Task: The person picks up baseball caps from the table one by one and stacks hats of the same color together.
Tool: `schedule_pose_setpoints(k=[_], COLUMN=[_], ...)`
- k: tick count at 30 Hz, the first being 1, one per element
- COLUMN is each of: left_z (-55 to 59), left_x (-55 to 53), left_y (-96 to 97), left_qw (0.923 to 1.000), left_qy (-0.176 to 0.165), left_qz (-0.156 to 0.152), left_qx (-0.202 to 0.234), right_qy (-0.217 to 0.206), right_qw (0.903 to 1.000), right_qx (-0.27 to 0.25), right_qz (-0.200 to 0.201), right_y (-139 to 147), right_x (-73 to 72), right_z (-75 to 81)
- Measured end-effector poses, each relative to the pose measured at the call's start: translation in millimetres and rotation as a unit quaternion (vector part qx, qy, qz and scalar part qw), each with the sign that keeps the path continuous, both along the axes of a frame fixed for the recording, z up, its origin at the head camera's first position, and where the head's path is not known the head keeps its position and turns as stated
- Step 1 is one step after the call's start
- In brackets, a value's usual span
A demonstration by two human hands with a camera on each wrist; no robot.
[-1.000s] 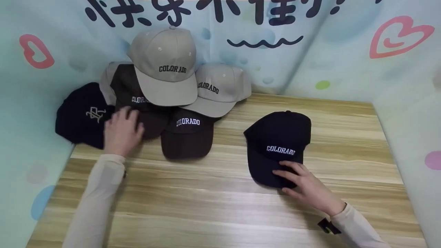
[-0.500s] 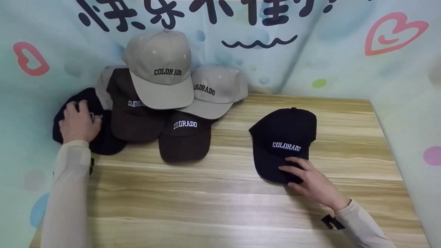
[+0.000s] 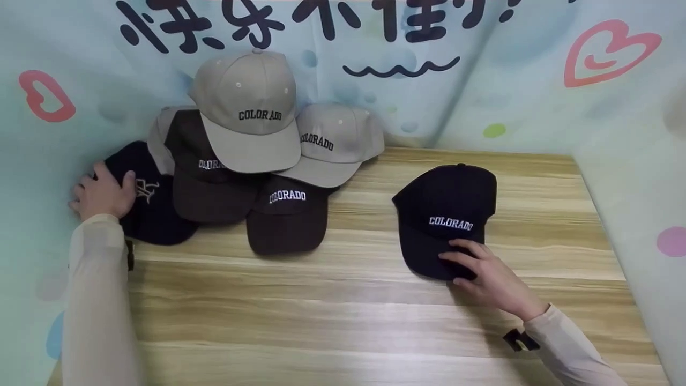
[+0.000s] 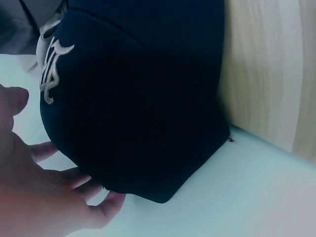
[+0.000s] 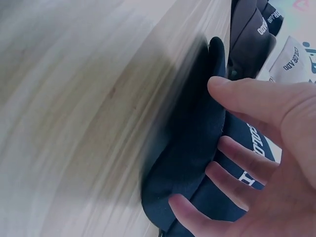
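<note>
In the head view, my left hand is at the left edge of a navy cap with a light stitched emblem. The left wrist view shows its fingertips touching that cap's crown, with the thumb apart from it. My right hand rests on the brim of another navy cap, marked COLORADO, standing alone at the right. In the right wrist view, its fingers are spread over the brim and the thumb touches the brim's edge.
Beside the left navy cap are dark brown caps and grey caps, with one grey cap on top. A wooden tabletop lies beneath them. A printed cloth backdrop stands behind and at both sides.
My left hand has moved left from the brown cap, over the emblem cap, to its outer edge. My right hand and its navy cap have shifted slightly right and away.
</note>
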State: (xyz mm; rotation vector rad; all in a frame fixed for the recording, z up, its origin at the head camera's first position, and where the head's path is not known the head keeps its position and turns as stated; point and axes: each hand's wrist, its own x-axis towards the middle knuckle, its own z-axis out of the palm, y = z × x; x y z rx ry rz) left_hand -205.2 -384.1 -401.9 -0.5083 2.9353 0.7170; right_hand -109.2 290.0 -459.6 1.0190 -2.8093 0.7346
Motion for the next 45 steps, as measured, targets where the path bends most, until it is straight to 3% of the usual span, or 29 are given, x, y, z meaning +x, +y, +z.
schedule_pose_setpoints(k=[8,12,21,28,35,38,45], left_z=[9.3,15.4,36.6,50.6,65.2,73.5,93.8], left_x=[-0.4,0.8,-5.0,-9.6,-8.0,-7.8,-16.4], left_y=[-6.9,-9.7,-9.3,-17.4,-11.5,-11.1,-10.2], left_qw=[0.9992,0.9991,0.9986,0.9984,0.9988,0.9994,0.9953], left_qy=[-0.028,-0.014,-0.021,-0.033,-0.033,-0.026,0.004], left_qz=[0.009,0.014,-0.01,-0.03,-0.007,-0.009,-0.039], left_qx=[0.026,0.038,-0.048,0.034,0.036,0.02,-0.089], right_qy=[-0.008,-0.014,-0.041,-0.079,-0.104,-0.106,-0.129], right_qw=[0.9999,0.9999,0.9991,0.9967,0.9918,0.9901,0.9847], right_qx=[0.008,0.0,-0.011,-0.007,0.02,0.024,0.017], right_qz=[-0.002,-0.002,0.001,-0.019,-0.071,-0.089,-0.116], right_y=[2.1,2.4,3.0,9.7,22.2,26.5,28.6], right_x=[-7.3,-10.9,-16.0,-29.2,-38.9,-42.3,-45.8], right_z=[0.8,0.8,3.7,18.5,25.5,23.1,14.5])
